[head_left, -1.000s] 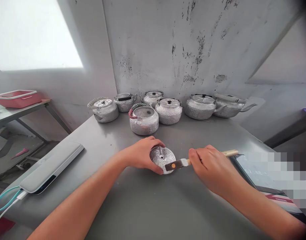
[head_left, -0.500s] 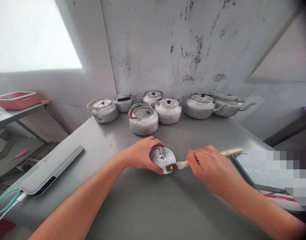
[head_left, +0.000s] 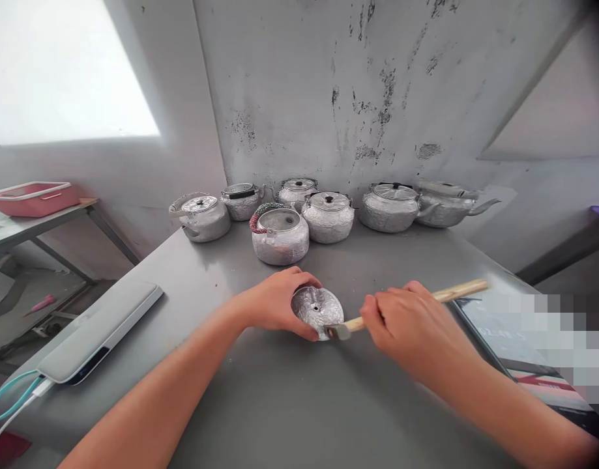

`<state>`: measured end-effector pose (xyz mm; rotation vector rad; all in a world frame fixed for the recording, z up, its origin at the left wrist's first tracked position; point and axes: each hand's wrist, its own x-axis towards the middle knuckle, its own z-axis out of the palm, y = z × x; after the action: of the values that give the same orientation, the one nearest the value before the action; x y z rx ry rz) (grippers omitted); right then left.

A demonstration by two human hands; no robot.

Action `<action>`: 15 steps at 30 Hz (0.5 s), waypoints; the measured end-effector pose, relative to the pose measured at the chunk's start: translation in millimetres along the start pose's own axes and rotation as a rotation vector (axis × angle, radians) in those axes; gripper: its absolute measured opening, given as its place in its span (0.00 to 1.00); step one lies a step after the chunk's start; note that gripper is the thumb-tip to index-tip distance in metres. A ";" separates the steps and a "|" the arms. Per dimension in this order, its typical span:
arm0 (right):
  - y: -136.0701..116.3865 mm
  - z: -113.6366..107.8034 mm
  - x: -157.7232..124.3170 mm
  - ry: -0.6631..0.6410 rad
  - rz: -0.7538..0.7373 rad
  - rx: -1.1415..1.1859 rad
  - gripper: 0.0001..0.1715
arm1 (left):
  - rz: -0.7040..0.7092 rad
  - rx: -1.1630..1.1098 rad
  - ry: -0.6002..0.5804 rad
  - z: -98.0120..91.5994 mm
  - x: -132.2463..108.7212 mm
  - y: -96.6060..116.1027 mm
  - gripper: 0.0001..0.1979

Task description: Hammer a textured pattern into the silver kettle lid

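My left hand grips the left edge of a round, dented metal lid, thumb at the near side and fingers at the far side. A small hole shows in the lid's middle. In my right hand is a hammer with a pale wooden handle, closed fingers wrapped around it. Its metal head lies over the lid's near right edge; whether it touches I cannot tell. Just behind the lid stands a lidless aluminium kettle with a red and green wrapped handle.
Several more dented kettles line the back of the grey table by the wall. A white power bank with a cable lies at left. A screen device is at right, beside my forearm. A pink basket sits on another table.
The hammer's head has dipped and turned at the lid's near right edge, and its handle end has shifted outward and up. My left hand still holds the lid in place.
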<state>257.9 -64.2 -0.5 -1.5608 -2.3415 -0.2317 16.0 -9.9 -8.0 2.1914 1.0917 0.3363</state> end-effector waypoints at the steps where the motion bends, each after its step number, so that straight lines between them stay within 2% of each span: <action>1: -0.6 -1.1 0.8 0.004 0.015 0.011 0.25 | -0.003 0.001 -0.001 -0.1 0.1 0.2 0.40; 6: 3.4 -15.6 3.0 0.029 0.184 0.113 0.25 | -0.019 0.008 -0.018 -1.4 -1.2 2.4 0.40; 10: 11.1 -23.1 3.5 0.046 0.329 0.157 0.32 | -0.018 0.023 -0.019 -3.1 -3.1 6.3 0.39; 13: 13.4 -24.6 2.3 -0.002 0.351 0.199 0.36 | 0.010 0.018 -0.033 -4.7 -4.2 8.9 0.38; 15: 13.1 -27.0 -1.6 -0.058 0.313 0.246 0.36 | 0.019 0.022 -0.043 -6.1 -5.0 9.5 0.38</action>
<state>275.1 -68.8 23.8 -1.7922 -2.0345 0.1693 15.8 -15.2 3.1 2.2193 1.0558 0.2856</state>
